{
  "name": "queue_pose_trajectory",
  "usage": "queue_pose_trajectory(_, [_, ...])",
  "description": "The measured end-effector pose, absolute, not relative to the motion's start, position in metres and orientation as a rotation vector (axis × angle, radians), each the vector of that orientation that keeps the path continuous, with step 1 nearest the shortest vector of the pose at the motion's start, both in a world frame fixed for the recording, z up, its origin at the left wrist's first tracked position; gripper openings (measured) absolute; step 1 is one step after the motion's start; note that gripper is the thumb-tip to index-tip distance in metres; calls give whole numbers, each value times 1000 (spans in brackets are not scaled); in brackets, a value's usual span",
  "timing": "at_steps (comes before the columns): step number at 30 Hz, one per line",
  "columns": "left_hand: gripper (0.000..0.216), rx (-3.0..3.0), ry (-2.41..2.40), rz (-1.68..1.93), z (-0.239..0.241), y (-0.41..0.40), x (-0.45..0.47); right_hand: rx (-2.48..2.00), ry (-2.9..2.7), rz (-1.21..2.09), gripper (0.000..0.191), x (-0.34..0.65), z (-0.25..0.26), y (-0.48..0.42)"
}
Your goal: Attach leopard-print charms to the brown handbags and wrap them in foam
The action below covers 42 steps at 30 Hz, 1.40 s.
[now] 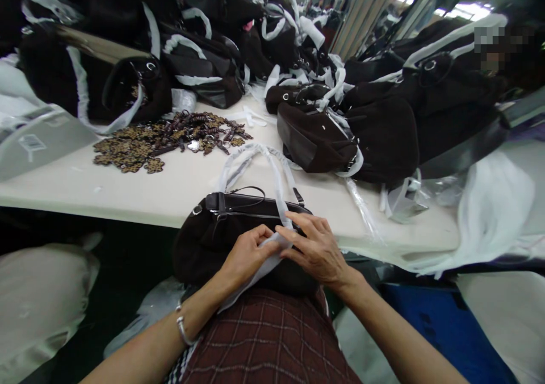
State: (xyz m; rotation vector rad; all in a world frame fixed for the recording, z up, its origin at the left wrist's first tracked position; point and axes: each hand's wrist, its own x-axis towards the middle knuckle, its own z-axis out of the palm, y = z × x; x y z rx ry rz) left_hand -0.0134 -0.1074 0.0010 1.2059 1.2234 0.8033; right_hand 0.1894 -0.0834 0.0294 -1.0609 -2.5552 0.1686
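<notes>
A dark brown handbag rests against the table's front edge, above my lap. Its two handles stand up, wrapped in white tissue paper. My left hand pinches a loose strip of white tissue paper that trails down over the bag's front. Close by on the right, my right hand has its fingers bent at the same wrapping, around the lower end of the near handle. The bag's zipper and a thin black loop show along its top.
Behind the bag, a heap of brown flower-shaped charms lies on the white table. More dark handbags with wrapped handles crowd the back and right. White tissue sheets hang at the right edge. A blue bin stands below.
</notes>
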Motion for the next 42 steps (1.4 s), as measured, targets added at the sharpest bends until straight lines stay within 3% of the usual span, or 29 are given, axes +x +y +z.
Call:
queue_pose_trajectory(4, [22,1396,1331,801,4,-112,-13,-918,-2887,220,39,181,41,-55])
queue_pose_trajectory(8, [19,1539,1369,780,9,-115,-11,-897,-2980,277,69,176,46,-43])
queue_pose_trajectory(9, [19,1560,1374,779,11,-114,-10,-887,-2985,281,67,175,47,-42])
queue_pose_trajectory(12, [21,1556,1395,738,16,-112,-12,-839,-3026,307,31,169,49,-41])
queue_pose_trajectory(14, [27,1490,1365,676,18,-110,-19,-820,-3057,349,18,166,50,-38])
queue_pose_trajectory(21, [33,1308,1066,438,10,-118,-74,-814,-3032,581,16,160,55,-24])
queue_pose_trajectory(25, [37,1016,1057,568,-3,-131,-80,-703,-2962,514,52,152,52,-35])
queue_pose_trajectory(27, [39,875,1021,625,-8,-133,-78,-538,-2943,490,58,150,50,-43])
queue_pose_trajectory(32, [44,780,952,608,-13,-130,-77,-273,-2867,552,12,150,40,-52])
queue_pose_trajectory(37, [22,1386,1212,588,-6,-136,-76,-607,-2675,924,6,145,27,-49])
queue_pose_trajectory(42, [37,1688,1393,677,-2,-153,-73,-963,-2639,1111,29,137,23,-46])
